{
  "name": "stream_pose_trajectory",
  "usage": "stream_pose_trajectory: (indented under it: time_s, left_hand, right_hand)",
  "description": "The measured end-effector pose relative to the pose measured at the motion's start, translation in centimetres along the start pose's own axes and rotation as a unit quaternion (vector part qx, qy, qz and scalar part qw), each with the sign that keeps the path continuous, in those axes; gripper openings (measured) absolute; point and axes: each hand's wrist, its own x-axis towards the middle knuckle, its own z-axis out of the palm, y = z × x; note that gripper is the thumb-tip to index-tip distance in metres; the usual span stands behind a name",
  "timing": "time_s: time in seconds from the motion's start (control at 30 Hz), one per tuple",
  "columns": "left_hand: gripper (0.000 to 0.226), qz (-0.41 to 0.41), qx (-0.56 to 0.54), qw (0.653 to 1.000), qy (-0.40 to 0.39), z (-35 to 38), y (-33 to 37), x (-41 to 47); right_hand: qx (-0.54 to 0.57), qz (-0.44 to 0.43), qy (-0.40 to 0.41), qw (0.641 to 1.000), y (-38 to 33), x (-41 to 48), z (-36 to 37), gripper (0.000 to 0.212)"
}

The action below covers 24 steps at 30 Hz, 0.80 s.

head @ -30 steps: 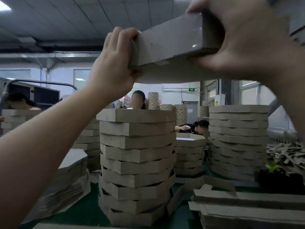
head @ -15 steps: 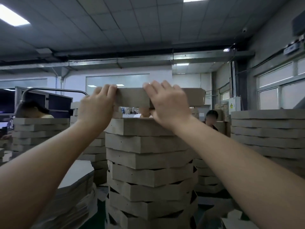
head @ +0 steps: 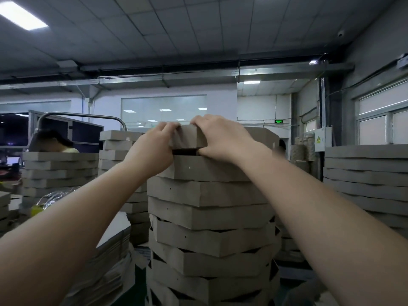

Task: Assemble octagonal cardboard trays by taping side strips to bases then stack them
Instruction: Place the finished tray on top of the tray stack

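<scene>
A grey octagonal cardboard tray [head: 187, 136] sits at the top of a tall stack of trays [head: 209, 217] straight ahead. A thin dark gap shows under its near wall. My left hand [head: 154, 149] grips the tray's near wall from the left, fingers curled over the rim. My right hand [head: 220, 138] grips the same wall just to the right, fingers hooked over the top edge and thumb at the lower edge. Both forearms reach up from the bottom corners.
More tray stacks stand at the right [head: 364, 173], at the left [head: 59, 171] and behind [head: 119, 146]. A pile of flat cardboard sheets [head: 114, 239] lies low on the left. A person [head: 53, 142] works behind the left stack.
The tray came down from high in front of my face onto the top of the stack. My hands moved closer together on its near wall.
</scene>
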Motion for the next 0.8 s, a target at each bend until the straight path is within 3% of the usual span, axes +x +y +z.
stream_pose_trajectory:
  time_s: [0.17, 0.47, 0.6, 0.7, 0.8]
  left_hand:
    - [0.047, -0.016, -0.045, 0.999, 0.014, -0.4, -0.2, -0.2]
    - [0.07, 0.024, -0.086, 0.996, 0.011, -1.1, -1.3, -2.8]
    - [0.056, -0.012, -0.065, 0.998, 0.021, 0.2, -4.8, -7.8]
    - [0.044, -0.108, -0.007, 0.991, -0.082, 2.3, -8.8, -12.5]
    - [0.044, -0.206, 0.034, 0.96, -0.187, 4.4, -12.8, -16.6]
  right_hand:
    - [0.142, 0.021, -0.048, 0.989, -0.2, 0.1, -1.4, 0.054]
    - [0.153, 0.029, 0.008, 0.988, -0.5, -1.7, -0.6, 0.039]
    - [0.096, 0.043, 0.028, 0.994, -2.1, -2.7, 0.0, 0.052]
    - [-0.015, 0.02, 0.061, 0.998, -3.8, -3.5, 0.4, 0.058]
    - [-0.029, 0.043, 0.015, 0.999, -4.7, -4.1, 0.9, 0.069]
